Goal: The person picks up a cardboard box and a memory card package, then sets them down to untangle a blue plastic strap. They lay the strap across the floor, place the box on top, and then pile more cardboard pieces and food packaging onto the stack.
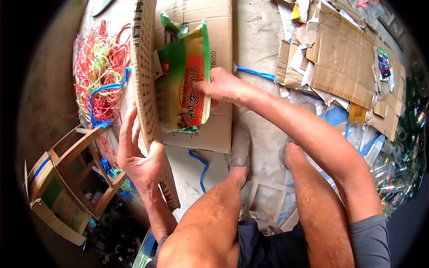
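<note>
My right hand (220,89) is closed on the right edge of a green, yellow and red plastic food bag (181,100) with dark Chinese characters. The bag's torn top sticks up, and it lies over a flattened cardboard box (219,129) on the floor. To the left, my left hand (142,154) grips the near part of an upright cardboard sheet (144,67), thumb on one side and fingers on the other. Printed marks run along this sheet, which stands on edge beside the bag. A small white and red label shows between the sheet and the bag.
A tangle of pink and green strapping (102,67) lies at the left, above a wooden chair frame (82,165). Stacked flattened cardboard (342,58) is at the right, near many glass bottles (402,156). Blue straps (254,73) lie on the floor.
</note>
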Action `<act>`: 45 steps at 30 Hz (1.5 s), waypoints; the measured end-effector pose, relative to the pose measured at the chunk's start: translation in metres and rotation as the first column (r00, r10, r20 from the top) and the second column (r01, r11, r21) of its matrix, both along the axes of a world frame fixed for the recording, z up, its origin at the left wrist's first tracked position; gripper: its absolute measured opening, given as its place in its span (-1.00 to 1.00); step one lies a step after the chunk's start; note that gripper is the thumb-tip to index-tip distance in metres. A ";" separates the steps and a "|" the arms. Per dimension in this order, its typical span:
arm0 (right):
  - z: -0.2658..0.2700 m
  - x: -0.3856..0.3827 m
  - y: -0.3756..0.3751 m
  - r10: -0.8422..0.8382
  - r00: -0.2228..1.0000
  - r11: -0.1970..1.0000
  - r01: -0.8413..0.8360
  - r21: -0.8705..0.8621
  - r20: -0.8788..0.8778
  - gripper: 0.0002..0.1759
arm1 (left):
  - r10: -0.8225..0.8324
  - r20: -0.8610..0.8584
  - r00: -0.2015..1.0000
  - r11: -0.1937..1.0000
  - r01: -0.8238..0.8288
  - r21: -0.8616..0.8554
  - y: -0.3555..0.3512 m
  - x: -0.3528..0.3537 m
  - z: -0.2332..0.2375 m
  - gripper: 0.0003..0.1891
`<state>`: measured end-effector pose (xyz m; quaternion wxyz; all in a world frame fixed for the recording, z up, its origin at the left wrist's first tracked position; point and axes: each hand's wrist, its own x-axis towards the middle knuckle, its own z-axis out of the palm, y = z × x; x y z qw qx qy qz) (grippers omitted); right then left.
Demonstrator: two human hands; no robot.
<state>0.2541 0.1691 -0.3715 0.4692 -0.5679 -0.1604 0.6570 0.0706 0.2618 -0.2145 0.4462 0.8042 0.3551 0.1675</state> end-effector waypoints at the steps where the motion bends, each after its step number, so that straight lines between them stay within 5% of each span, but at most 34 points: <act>1: 0.000 -0.001 -0.001 0.022 0.999 0.999 -0.023 -0.044 -0.027 -0.54 | 0.001 -0.012 1.000 1.000 -0.001 0.004 -0.001 0.000 -0.001 -0.22; 3: 0.006 -0.005 -0.001 0.057 0.995 0.990 -0.067 -0.127 -0.083 -0.53 | 0.000 -0.033 0.999 1.000 0.001 0.015 -0.002 -0.002 -0.003 -0.22; 6: -0.007 -0.025 -0.004 -0.093 0.957 0.992 0.114 0.059 -0.275 -0.60 | 0.022 -0.072 0.997 1.000 -0.021 0.021 -0.004 -0.006 -0.010 -0.20; 9: 0.002 -0.031 -0.010 -0.165 0.915 0.984 0.176 -0.001 -0.368 -0.60 | 0.026 0.000 1.000 0.996 -0.026 -0.081 -0.014 -0.002 -0.018 -0.17; 11: -0.001 -0.036 -0.013 -0.129 0.948 0.990 0.108 -0.088 -0.290 -0.56 | 0.002 -0.044 0.999 1.000 -0.002 -0.007 -0.025 0.008 -0.018 -0.18; 13: 0.006 -0.023 -0.025 0.062 0.998 0.990 -0.061 -0.125 0.004 -0.50 | -0.041 -0.072 0.997 0.998 0.044 0.042 -0.027 0.008 -0.024 -0.19; 16: 0.013 -0.001 -0.051 0.048 0.988 0.983 -0.072 -0.166 -0.149 -0.45 | -0.091 -0.123 0.988 0.979 0.112 0.173 -0.034 0.011 -0.034 -0.16; 19: 0.001 0.020 -0.099 0.045 0.998 0.988 -0.039 -0.148 0.041 -0.45 | -0.114 -0.200 0.973 0.935 0.173 0.310 -0.045 0.015 -0.045 -0.18; 22: -0.018 0.037 -0.164 -0.495 0.869 0.854 0.483 -0.194 -0.012 -0.50 | -0.141 -0.209 0.968 0.895 0.215 0.392 -0.049 0.014 -0.063 -0.20; 24: -0.024 0.047 -0.214 -0.756 0.651 0.631 0.752 -0.190 0.065 -0.59 | -0.146 -0.229 0.962 0.885 0.230 0.404 -0.055 0.018 -0.068 -0.20; 27: -0.025 0.064 -0.291 -0.907 0.362 0.338 0.930 -0.141 0.213 -0.69 | -0.149 -0.251 0.956 0.876 0.245 0.414 -0.059 0.019 -0.072 -0.21; 29: -0.031 0.085 -0.341 -0.879 0.227 0.205 0.974 -0.098 0.420 -0.73 | -0.156 -0.253 0.955 0.873 0.253 0.417 -0.058 0.019 -0.073 -0.21; 31: -0.045 0.112 -0.391 -0.762 0.133 0.194 0.981 0.027 0.633 -0.76 | -0.156 -0.268 0.951 0.868 0.261 0.422 -0.061 0.020 -0.072 -0.21; 33: -0.052 0.147 -0.432 -0.589 0.093 0.199 0.979 0.033 0.803 -0.61 | -0.165 -0.280 0.946 0.862 0.277 0.426 -0.059 0.018 -0.074 -0.20; 35: -0.075 0.187 -0.481 -0.101 0.000 0.286 0.958 0.029 0.995 -0.36 | -0.156 -0.283 0.947 0.864 0.269 0.425 -0.060 0.019 -0.074 -0.20; 38: -0.070 0.237 -0.506 0.107 0.068 0.156 0.984 -0.084 0.992 -0.05 | -0.160 -0.281 0.946 0.867 0.270 0.418 -0.062 0.021 -0.076 -0.20; 42: -0.079 0.278 -0.529 -0.115 0.217 0.165 0.966 -0.197 0.969 0.00 | -0.158 -0.294 0.943 0.865 0.276 0.419 -0.064 0.022 -0.077 -0.20; 45: -0.100 0.296 -0.531 -0.096 0.214 0.101 0.974 -0.205 0.972 -0.06 | -0.166 -0.301 0.939 0.859 0.288 0.424 -0.067 0.024 -0.079 -0.20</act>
